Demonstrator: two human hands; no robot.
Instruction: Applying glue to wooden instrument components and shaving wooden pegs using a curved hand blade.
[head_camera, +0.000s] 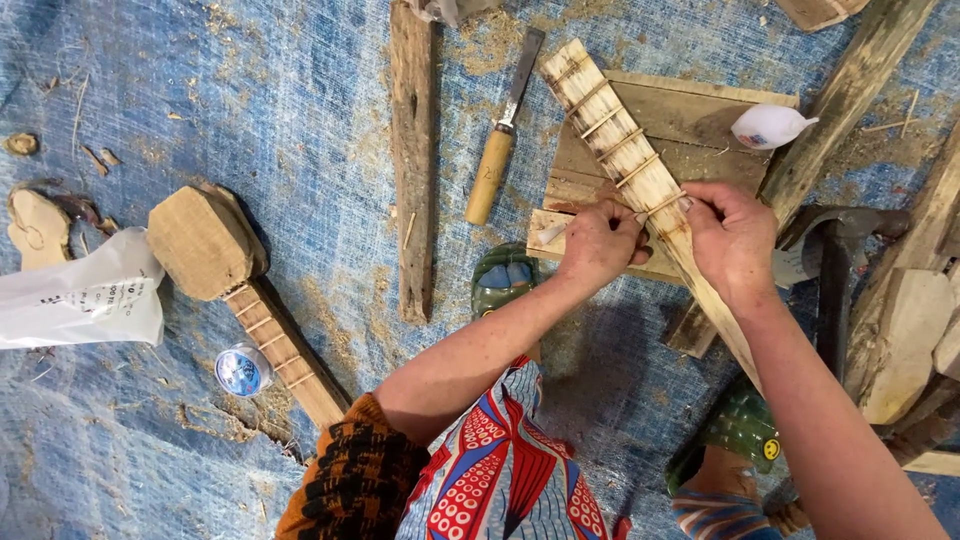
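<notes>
A long pale wooden neck piece (620, 150) with thin stick frets across it lies slanted over a square wooden board (690, 120). My left hand (597, 243) and my right hand (730, 235) meet at one thin fret stick (665, 203) on the neck piece. Each hand pinches an end of that stick between fingertips. A second carved wooden piece with a block head (205, 243) and fretted neck lies on the blue tarp to the left, untouched.
A chisel with a wooden handle (497, 150) lies beside a rough plank (411, 160). A white glue bottle (768, 126) rests on the board. A spool of clear line (242, 369), a white plastic bag (85, 300), a hammer head (835, 270) and wood offcuts (905, 340) surround me.
</notes>
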